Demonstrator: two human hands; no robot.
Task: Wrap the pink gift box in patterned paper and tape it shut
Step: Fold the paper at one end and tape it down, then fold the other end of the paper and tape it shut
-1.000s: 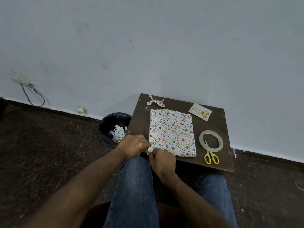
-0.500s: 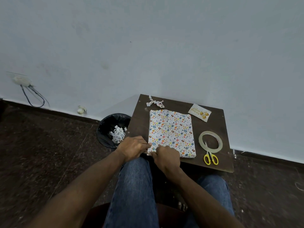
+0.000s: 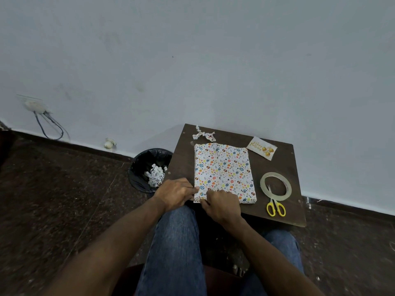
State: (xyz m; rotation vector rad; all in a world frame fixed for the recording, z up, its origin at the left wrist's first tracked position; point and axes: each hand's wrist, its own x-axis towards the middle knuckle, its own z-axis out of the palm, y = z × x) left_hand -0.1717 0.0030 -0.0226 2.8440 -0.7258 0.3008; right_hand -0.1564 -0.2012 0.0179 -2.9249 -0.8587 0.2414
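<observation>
The gift box [image 3: 223, 169] lies flat on a small dark table [image 3: 284, 169], fully covered in white paper with coloured dots and hearts; no pink shows. My left hand [image 3: 175, 193] sits at the box's near left corner with its fingers curled against the paper's edge. My right hand [image 3: 220, 202] lies over the near edge just right of that corner, fingers curled onto the paper. A roll of clear tape [image 3: 275, 185] lies right of the box, with yellow-handled scissors [image 3: 275, 207] partly across it.
A paper offcut [image 3: 204, 135] lies at the table's far edge, a birthday card [image 3: 261, 148] at the far right. A black bin [image 3: 150, 169] with crumpled paper stands on the floor left of the table. My knees in jeans are below the table's near edge.
My right hand has shifted up from the box's near edge onto its top near the left corner. My left hand has stayed at the corner.
</observation>
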